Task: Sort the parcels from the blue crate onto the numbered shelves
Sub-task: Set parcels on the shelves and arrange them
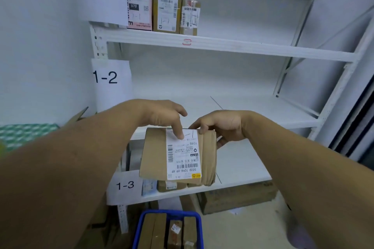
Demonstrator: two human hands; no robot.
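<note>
At frame centre, the left hand point(162, 115) and right hand point(224, 125) grasp a parcel point(178, 155), label up, apparently to read its handwritten shelf mark.

I see a parcel point(178, 155) of matt brown cardboard, wrapped on its right side with smooth brown tape that shines a little. Its label point(183, 154) is white smooth paper with black print. The shelves point(222, 46) look like white painted metal, smooth and matt. The signs point(111, 79) on the left are plain white paper. The near crate point(139, 228) is glossy blue plastic, and the parcels inside point(159, 232) are dull brown cardboard.
</note>
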